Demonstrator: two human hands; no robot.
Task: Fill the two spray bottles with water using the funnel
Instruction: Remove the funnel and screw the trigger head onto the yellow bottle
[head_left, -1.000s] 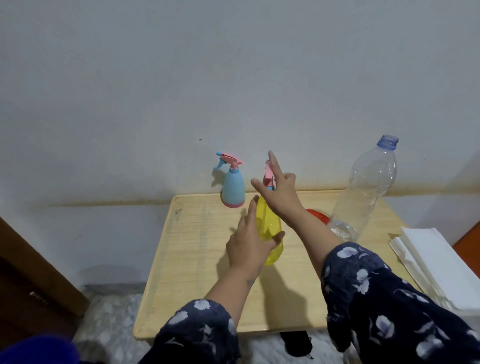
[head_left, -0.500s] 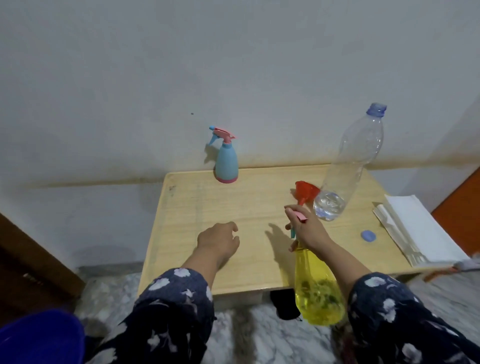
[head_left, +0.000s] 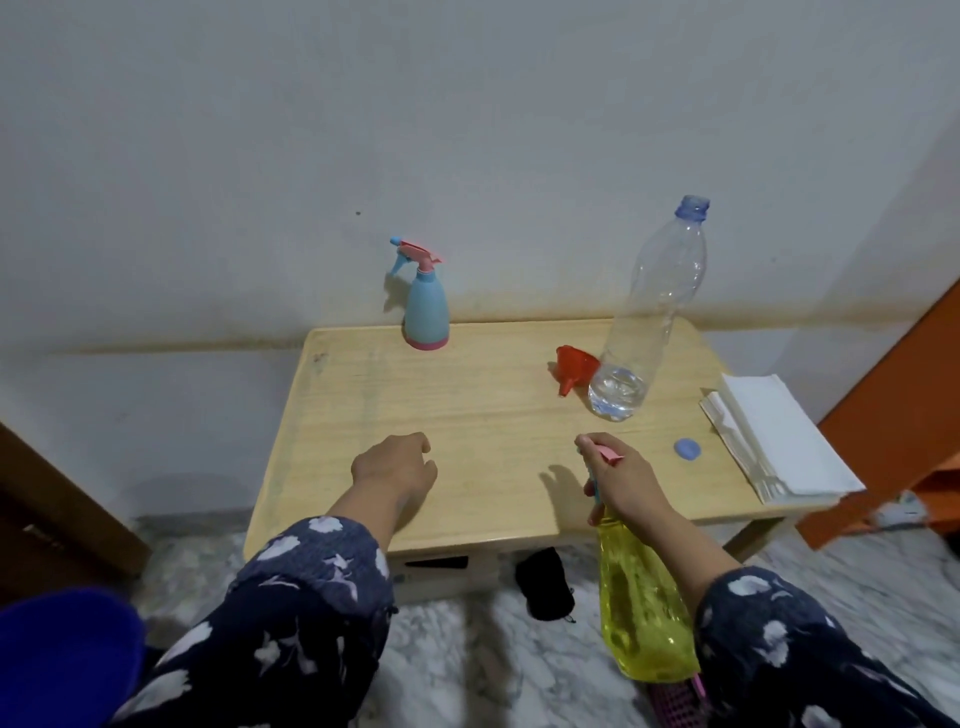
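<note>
My right hand (head_left: 626, 480) grips the pink spray head of a yellow spray bottle (head_left: 641, 603), which hangs below the table's front edge. My left hand (head_left: 397, 467) hovers over the wooden table (head_left: 467, 415) with fingers loosely curled, holding nothing. A blue spray bottle (head_left: 426, 306) with a pink trigger stands at the table's back, near the wall. A red funnel (head_left: 574, 366) lies on its side beside a tall clear water bottle (head_left: 652, 322), uncapped, with a little water at its bottom.
A blue bottle cap (head_left: 687, 448) lies on the table right of my right hand. A stack of white paper napkins (head_left: 774, 441) covers the table's right edge. A black object (head_left: 545, 582) sits on the marble floor under the table. An orange panel (head_left: 898, 415) stands at right.
My right hand has lifted the yellow bottle off the table and brought it down toward me below the front edge. My left hand let go of it and drew back over the table.
</note>
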